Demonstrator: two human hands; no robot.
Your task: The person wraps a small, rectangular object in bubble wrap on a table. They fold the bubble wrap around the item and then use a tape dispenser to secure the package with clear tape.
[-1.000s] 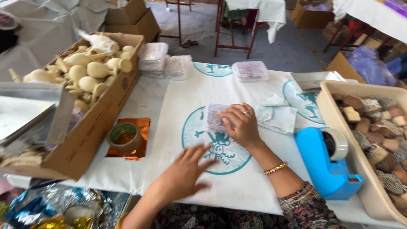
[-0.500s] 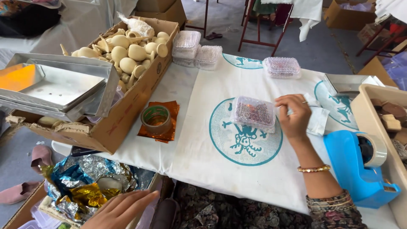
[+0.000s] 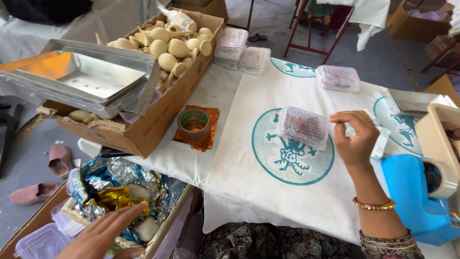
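- Since the earlier frames the left hand point(image 3: 103, 235) has swung off the counter point(image 3: 225, 163) and down toward 7 o'clock, and the right hand point(image 3: 355, 139) has come off the box lid and now sits just beside it.
- Left hand is flat with fingers spread, holding nothing, hovering over the crinkly heap of blue, silver and gold foil wrappers point(image 3: 117, 189) in the low carton point(image 3: 165, 229) below the counter edge.
- Right hand is up at about 3 o'clock of the small clear plastic clamshell box with reddish bits inside point(image 3: 303, 126). Fingers are curled and loosely together. Can't tell if it's pinching anything, looks empty to me.
- That box sits shut on the white cloth with teal round prints point(image 3: 268, 192), right on top of the middle print, roughly dead centre of the counter.
- Around it: a brown packing tape roll on a square of orange foil point(image 3: 194, 125) at 9 o'clock, a big cardboard carton of pale wooden gourd shapes point(image 3: 167, 48) at 10 o'clock with a shiny metal tray point(image 3: 86, 79) resting on it, another filled clamshell point(image 3: 338, 77) at 1 o'clock, and a blue tape dispenser point(image 3: 417, 199) at 4 o'clock.
- What I'd worry about: the hands are far apart and the view is tilted toward the foil, so the right wrist could nudge the light box and slide it on the cloth. That metal tray also overhangs the carton edge, so a bump could tip it.
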